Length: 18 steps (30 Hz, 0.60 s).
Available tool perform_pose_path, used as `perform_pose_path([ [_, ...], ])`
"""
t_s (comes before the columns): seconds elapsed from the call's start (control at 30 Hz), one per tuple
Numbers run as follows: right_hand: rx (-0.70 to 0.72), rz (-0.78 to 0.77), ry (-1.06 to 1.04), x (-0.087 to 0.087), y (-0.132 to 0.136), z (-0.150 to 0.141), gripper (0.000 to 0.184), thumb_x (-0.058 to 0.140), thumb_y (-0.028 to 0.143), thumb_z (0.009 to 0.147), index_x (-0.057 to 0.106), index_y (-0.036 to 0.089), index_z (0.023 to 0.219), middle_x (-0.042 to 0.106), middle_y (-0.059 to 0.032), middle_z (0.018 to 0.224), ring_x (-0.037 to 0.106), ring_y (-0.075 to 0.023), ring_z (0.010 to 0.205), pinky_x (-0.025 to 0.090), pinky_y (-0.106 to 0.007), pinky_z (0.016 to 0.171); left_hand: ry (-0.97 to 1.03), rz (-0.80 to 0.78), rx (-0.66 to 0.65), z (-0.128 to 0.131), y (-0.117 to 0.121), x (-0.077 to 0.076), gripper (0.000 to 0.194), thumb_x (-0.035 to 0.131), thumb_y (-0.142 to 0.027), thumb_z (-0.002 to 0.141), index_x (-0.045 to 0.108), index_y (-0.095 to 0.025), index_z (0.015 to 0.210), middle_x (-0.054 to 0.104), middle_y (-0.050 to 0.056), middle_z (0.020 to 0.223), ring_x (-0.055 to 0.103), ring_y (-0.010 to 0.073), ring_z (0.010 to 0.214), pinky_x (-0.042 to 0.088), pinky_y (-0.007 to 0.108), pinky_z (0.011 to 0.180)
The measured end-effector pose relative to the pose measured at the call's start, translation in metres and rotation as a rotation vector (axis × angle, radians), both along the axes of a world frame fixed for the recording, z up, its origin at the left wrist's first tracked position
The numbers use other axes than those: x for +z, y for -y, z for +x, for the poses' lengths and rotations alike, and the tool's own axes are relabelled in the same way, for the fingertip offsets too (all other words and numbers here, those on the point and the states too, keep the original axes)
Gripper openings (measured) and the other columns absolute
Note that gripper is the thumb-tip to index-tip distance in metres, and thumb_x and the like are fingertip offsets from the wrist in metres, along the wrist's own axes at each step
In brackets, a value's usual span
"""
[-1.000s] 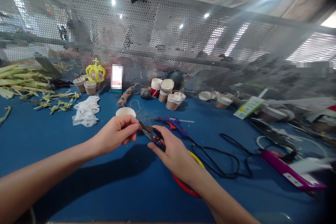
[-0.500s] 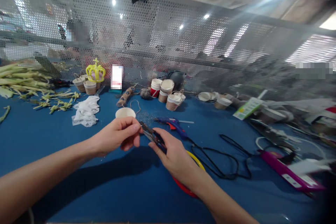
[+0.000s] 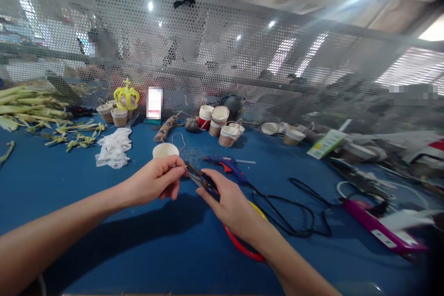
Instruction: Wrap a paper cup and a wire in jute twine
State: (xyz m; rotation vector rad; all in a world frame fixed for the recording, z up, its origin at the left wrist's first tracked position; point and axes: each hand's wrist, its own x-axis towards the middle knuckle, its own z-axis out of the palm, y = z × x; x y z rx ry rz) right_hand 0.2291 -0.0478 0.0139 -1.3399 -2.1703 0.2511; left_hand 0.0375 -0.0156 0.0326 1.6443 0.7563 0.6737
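Observation:
My left hand (image 3: pixel 157 179) hovers over the blue table (image 3: pixel 69 203), thumb and fingers pinched together on something too small to make out. My right hand (image 3: pixel 231 203) is closed round a small pair of dark snips (image 3: pixel 200 178), whose blades point at the left fingertips. Just behind my left hand stands a white paper cup (image 3: pixel 165 150) with a twine loop. A blue glue gun (image 3: pixel 229 165) lies behind my right hand, its black cord (image 3: pixel 294 208) trailing right. Partly hidden under my right wrist is a red and yellow ring (image 3: pixel 243 245).
Green leaf strips (image 3: pixel 31 108) and small folded pieces lie at the left, with a white cloth (image 3: pixel 114 147) beside them. Twine-wrapped cups (image 3: pixel 222 125), a yellow crown shape (image 3: pixel 126 95) and a twine ball line the perforated metal screen (image 3: pixel 222 55). A magenta tool (image 3: pixel 378 226) and clutter fill the right.
Both hands have stayed almost in place. My left fingers have shifted slightly at the snips' tips.

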Motion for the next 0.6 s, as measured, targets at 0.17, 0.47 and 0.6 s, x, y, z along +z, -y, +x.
perform_pose_path([
  [0.17, -0.040, -0.017, -0.036, 0.003, -0.005, 0.008, 0.045, 0.045, 0.044, 0.080, 0.044, 0.015, 0.115, 0.055, -0.0120, 0.110, 0.054, -0.0218, 0.097, 0.045, -0.036, 0.080, 0.070, 0.206, 0.195, -0.006, -0.009, 0.007, 0.020, 0.047, -0.031, 0.079, 0.051, -0.015, 0.068, 0.054, -0.001, 0.063, 0.046, 0.0092, 0.059, 0.036, 0.021, 0.056],
  [0.47, -0.197, -0.062, 0.305, 0.043, -0.102, 0.023, 0.049, 0.031, 0.045, 0.086, 0.050, 0.008, 0.110, 0.057, -0.0179, 0.110, 0.054, -0.0265, 0.100, 0.041, -0.035, 0.083, 0.283, 0.116, 0.401, -0.018, -0.024, 0.015, 0.016, 0.055, -0.030, 0.075, 0.059, -0.014, 0.074, 0.055, -0.002, 0.067, 0.042, 0.0068, 0.057, 0.032, 0.019, 0.055],
  [0.6, -0.165, -0.185, 0.480, 0.034, -0.167, 0.023, 0.047, 0.044, 0.042, 0.082, 0.053, 0.005, 0.109, 0.058, -0.0195, 0.108, 0.055, -0.0278, 0.098, 0.042, -0.031, 0.080, 0.312, 0.058, 0.405, -0.019, -0.025, 0.016, 0.015, 0.058, -0.029, 0.072, 0.059, -0.014, 0.071, 0.053, -0.003, 0.063, 0.040, 0.0063, 0.055, 0.031, 0.019, 0.052],
])
